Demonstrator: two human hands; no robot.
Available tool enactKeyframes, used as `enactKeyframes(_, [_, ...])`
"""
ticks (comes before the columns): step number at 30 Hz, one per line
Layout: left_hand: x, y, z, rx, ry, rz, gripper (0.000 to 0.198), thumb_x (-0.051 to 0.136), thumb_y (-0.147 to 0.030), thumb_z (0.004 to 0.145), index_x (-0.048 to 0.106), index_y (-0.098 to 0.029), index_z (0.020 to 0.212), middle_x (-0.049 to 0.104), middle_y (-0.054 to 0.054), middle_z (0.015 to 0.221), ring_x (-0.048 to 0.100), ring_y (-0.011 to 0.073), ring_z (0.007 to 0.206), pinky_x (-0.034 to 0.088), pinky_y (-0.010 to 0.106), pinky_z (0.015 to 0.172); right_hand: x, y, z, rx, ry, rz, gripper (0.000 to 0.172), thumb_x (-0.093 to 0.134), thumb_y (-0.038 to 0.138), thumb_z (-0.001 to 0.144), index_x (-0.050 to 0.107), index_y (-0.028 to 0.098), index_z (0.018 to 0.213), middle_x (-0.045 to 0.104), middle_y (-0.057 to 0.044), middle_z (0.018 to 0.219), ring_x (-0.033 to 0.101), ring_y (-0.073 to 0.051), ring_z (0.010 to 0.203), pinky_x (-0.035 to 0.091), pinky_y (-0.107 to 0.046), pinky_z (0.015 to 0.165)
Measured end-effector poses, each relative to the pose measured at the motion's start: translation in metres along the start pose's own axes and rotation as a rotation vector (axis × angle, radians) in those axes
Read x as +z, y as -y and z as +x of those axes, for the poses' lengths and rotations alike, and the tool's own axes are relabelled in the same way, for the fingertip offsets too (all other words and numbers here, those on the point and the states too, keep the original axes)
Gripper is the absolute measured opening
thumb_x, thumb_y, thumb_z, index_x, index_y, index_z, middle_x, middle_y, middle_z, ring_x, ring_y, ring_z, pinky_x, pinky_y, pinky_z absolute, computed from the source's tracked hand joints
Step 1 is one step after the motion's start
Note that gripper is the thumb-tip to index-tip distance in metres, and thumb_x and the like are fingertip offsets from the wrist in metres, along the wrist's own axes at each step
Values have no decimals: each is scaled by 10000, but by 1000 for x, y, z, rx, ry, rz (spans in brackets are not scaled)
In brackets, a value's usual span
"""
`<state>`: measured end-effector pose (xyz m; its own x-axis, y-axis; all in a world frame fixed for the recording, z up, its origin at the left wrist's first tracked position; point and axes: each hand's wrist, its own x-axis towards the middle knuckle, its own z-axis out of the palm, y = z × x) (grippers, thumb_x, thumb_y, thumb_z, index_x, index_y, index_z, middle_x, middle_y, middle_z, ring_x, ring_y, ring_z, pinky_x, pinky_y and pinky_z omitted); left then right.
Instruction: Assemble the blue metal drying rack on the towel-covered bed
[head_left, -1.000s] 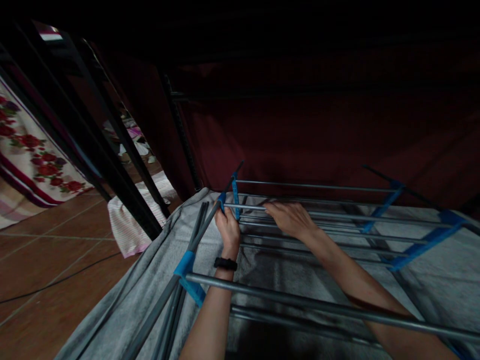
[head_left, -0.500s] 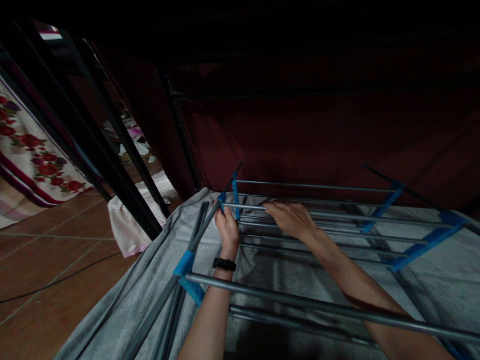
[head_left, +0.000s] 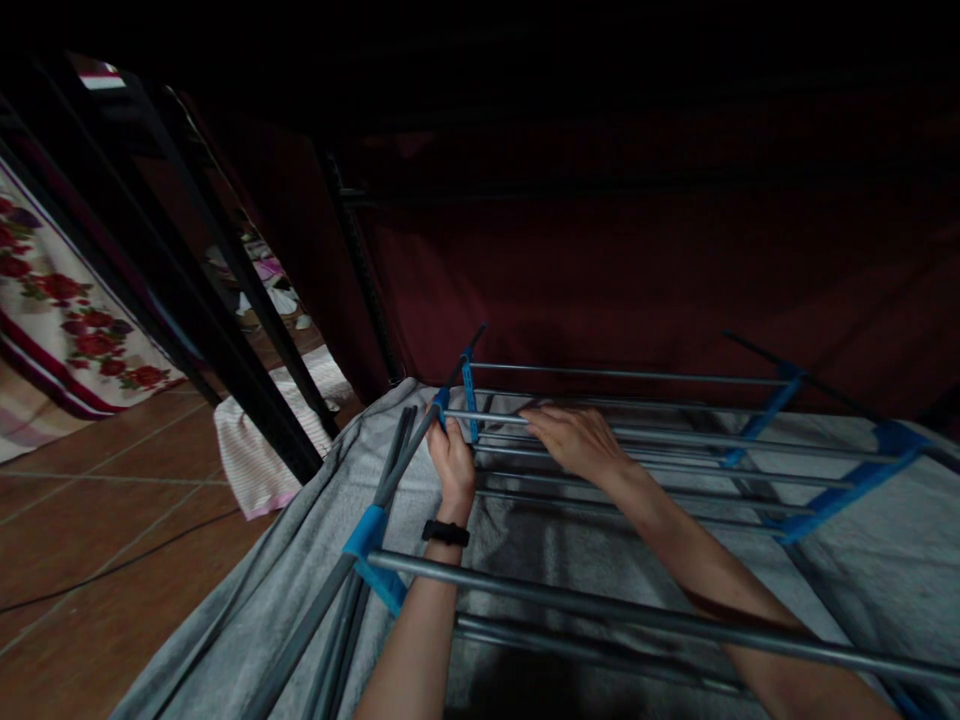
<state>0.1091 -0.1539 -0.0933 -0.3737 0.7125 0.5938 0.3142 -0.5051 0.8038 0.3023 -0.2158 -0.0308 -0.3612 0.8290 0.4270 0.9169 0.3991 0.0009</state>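
Note:
A rack of grey metal tubes (head_left: 637, 605) with blue plastic brackets lies across grey cloth. My left hand (head_left: 452, 462), a black band on its wrist, is closed around the rack's left side at a blue plastic connector (head_left: 442, 400); its fingertips are partly hidden behind the tube. My right hand (head_left: 574, 440) rests over a horizontal metal tube (head_left: 491, 416) that meets this connector, fingers curled onto it from above. Another blue bracket (head_left: 367, 530) joins the nearer tube to the left side bar. Further blue brackets (head_left: 832, 500) hold the tubes at the right end.
Grey cloth (head_left: 225, 610) covers the surface beneath the rack. Black metal posts (head_left: 247, 370) stand at the left, with a dark red curtain (head_left: 600, 290) behind. On the tiled floor (head_left: 90, 520) are a cable and a striped cloth (head_left: 247, 450). Floral fabric (head_left: 82, 330) hangs far left.
Very little differs. The view has shifted slightly, and my right hand sits a touch further left along the tube. My left hand keeps its hold on the connector.

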Motion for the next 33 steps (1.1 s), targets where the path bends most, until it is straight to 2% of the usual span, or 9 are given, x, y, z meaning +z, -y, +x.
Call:
enactKeyframes(6, [-2,3,0,-5,17,7,443,378,-370,944,518,-137,1295,509,150,1386,420,240,1333,276,377,1152,3,0,1,5,-24,-19,356,337,364,1007,593,305,1247,698,-25,1133,662,-170,923,439,-265,700])
enactKeyframes(12, [-1,-1,5,-27,-12,45,449,342,-457,944,571,-136,1158,583,160,1243,507,261,1203,348,411,1081,-4,2,2,0,-18,-41,324,353,346,1005,588,295,1222,700,-16,1111,648,-166,942,437,-263,711])
enactKeyframes(17, [0,-2,12,-59,-21,81,431,346,-506,924,582,-145,933,611,108,944,562,255,975,423,429,957,-3,0,2,-24,-39,-60,329,374,382,999,555,299,1261,702,-6,1083,637,-168,938,439,-268,704])
enactKeyframes(19, [-1,0,15,-70,-17,114,398,357,-504,911,550,-168,820,571,64,816,550,233,854,450,413,887,-2,-4,-1,-10,-48,-67,337,386,309,994,524,309,1301,698,-2,1088,632,-165,938,440,-269,710])
enactKeyframes(22, [-4,4,18,-57,-1,140,378,346,-483,906,508,-182,743,538,50,763,528,223,794,454,416,855,-3,-14,-13,43,-70,-74,405,402,188,961,499,300,1337,689,-12,1110,619,-158,947,441,-276,765])
enactKeyframes(25, [-6,1,17,-43,25,197,389,330,-466,913,537,-164,780,574,89,822,547,255,855,450,460,886,-7,-27,-33,131,-114,-106,400,432,156,934,539,261,1304,688,-34,1084,602,-173,949,424,-305,831])
enactKeyframes(28, [-10,-9,6,39,61,233,439,299,-434,939,591,-114,1010,596,183,1094,520,321,1113,388,521,1013,-12,-38,-54,234,-176,-152,362,429,163,940,575,231,1264,685,-59,1055,573,-200,986,389,-352,894])
enactKeyframes(31, [-20,-13,-12,108,50,266,508,364,-438,924,506,-133,1305,447,187,1394,354,327,1356,279,509,1142,-16,-46,-70,278,-210,-172,338,420,172,951,589,214,1240,675,-70,1020,549,-213,997,365,-377,912])
enactKeyframes(33, [-33,-9,-28,47,47,346,593,444,-475,871,471,-157,1370,400,173,1440,354,343,1364,312,519,1135,-18,-50,-78,290,-231,-174,324,414,172,956,597,208,1220,667,-70,1001,539,-212,985,360,-377,907])
